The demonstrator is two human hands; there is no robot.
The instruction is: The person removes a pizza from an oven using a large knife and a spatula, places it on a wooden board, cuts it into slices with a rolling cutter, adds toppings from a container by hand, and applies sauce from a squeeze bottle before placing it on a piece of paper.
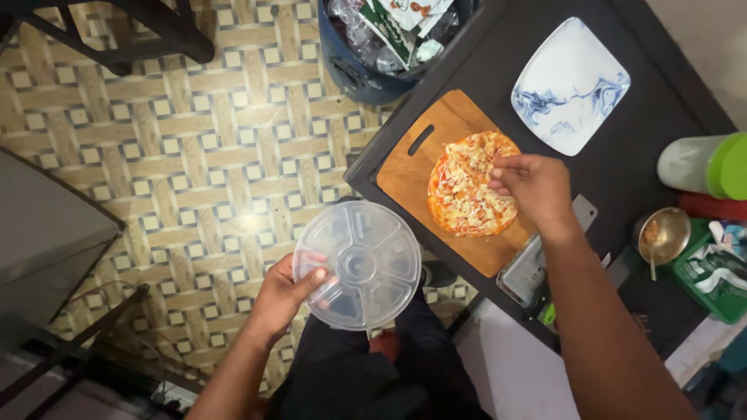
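Note:
My left hand (282,299) grips a round clear plastic container (359,264) with several wedge compartments, held out over the floor in front of my legs. My right hand (532,189) hovers over a small round pizza (465,187) topped with cheese, fingers pinched together at its upper right edge; whether anything is between the fingertips is too small to tell. The pizza lies on a wooden cutting board (412,159) with a handle slot, on a black table (622,167).
A square white plate (570,84) with blue marbling sits beyond the board. A bin (381,47) full of rubbish stands by the table's far corner. To the right are a green-lidded container (704,165), a metal bowl (664,235), a green basket (716,272) and a metal tool (537,268).

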